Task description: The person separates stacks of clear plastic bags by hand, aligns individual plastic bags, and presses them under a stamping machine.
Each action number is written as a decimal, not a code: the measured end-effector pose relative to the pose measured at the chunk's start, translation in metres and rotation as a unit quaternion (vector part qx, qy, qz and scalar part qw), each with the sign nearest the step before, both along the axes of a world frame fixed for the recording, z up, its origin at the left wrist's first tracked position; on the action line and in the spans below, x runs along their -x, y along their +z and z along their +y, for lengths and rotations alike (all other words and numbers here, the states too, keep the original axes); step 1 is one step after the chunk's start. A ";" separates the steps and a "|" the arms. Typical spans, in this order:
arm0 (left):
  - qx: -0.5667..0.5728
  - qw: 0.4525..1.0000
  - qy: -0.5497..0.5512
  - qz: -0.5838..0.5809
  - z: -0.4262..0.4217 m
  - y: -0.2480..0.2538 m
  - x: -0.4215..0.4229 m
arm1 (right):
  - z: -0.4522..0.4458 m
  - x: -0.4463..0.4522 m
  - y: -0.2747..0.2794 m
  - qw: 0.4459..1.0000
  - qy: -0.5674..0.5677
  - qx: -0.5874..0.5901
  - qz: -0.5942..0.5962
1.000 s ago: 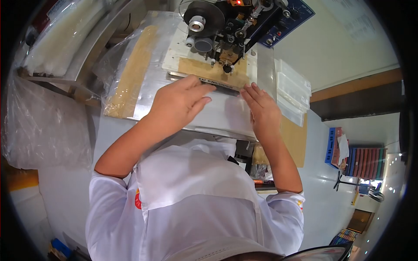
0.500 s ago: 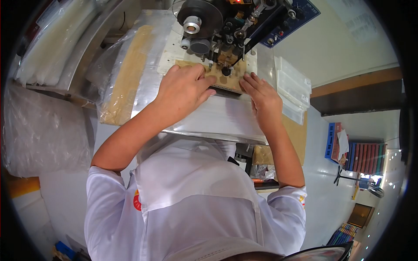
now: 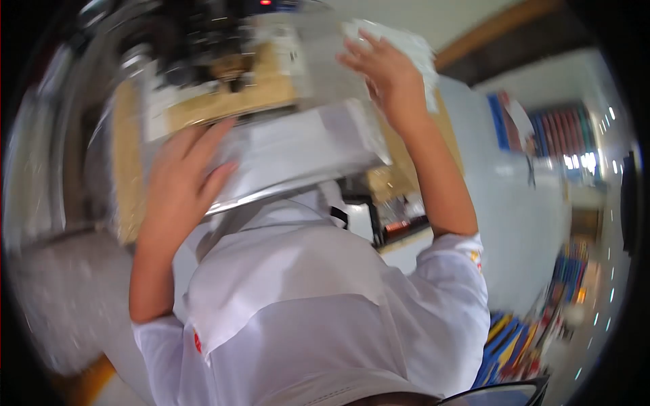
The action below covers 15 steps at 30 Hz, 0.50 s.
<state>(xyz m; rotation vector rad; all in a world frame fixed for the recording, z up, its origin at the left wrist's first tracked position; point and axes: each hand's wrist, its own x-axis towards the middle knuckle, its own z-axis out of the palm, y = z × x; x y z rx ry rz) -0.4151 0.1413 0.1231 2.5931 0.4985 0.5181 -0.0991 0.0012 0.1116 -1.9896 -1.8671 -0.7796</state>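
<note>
Machine (image 3: 203, 40): black. Indicator light (image 3: 265, 3): red. Base plate (image 3: 160, 109): white. Front panel (image 3: 233, 103): plain tan. Plastic sheets (image 3: 294, 147): translucent white, glossy highlights along the edge. Shirt (image 3: 318, 331): plain white. Chest badge (image 3: 198, 340): red. Sleeve patch (image 3: 476, 260): yellow and red. Folders (image 3: 558, 130): upright dark-red stripes. Floor (image 3: 497, 193): pale blue-grey.

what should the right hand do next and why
Perhaps lower the right hand onto the right end of the plastic sheet to steady it: that hand is open and seems empty, while the left hand is at the other end.
</note>
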 end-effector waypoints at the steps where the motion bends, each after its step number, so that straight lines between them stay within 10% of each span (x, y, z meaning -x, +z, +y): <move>1: -0.022 0.999 -0.040 0.005 -0.001 0.000 0.007 | -0.017 -0.015 0.009 0.998 -0.043 -0.041 -0.016; 5: -0.050 0.994 -0.077 0.063 -0.016 0.008 0.010 | -0.098 -0.068 -0.003 0.965 -0.158 -0.188 -0.094; 15: -0.028 0.990 -0.091 0.108 -0.016 0.012 0.008 | -0.204 -0.045 -0.199 0.938 -0.274 0.030 0.210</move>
